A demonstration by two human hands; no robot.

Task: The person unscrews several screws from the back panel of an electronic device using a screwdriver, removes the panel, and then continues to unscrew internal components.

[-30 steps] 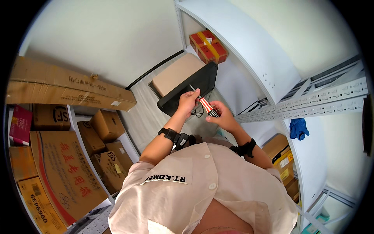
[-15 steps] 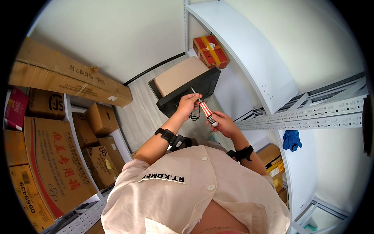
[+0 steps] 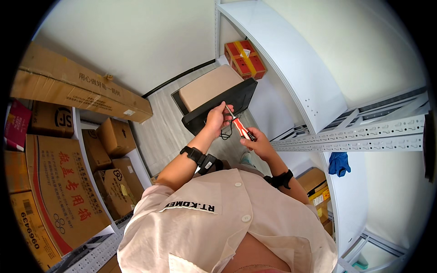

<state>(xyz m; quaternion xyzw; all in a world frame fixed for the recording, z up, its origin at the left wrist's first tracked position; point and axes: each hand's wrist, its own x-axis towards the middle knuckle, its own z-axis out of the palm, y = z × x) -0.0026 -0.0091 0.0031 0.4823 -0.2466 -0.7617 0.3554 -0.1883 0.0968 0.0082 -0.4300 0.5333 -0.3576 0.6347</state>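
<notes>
My right hand (image 3: 255,140) grips the red and black handle of a screwdriver (image 3: 240,127), whose metal shaft points up toward my left hand (image 3: 216,117). My left hand is closed around the shaft near the tip, with a small dark looped item hanging just below it. Both hands are held over a black tray-like panel (image 3: 218,107) on the floor. What the screwdriver tip touches is hidden by my left fingers.
A tan cardboard box (image 3: 208,86) lies on the black panel. A red box with a yellow strap (image 3: 245,58) sits by the white shelf upright. Stacked cardboard boxes (image 3: 68,182) fill shelves at left. White metal shelving (image 3: 355,136) and a blue cloth (image 3: 339,163) are at right.
The view has shifted so my hands sit lower and more central. The screwdriver stays held between both hands, its angle slightly steeper.
</notes>
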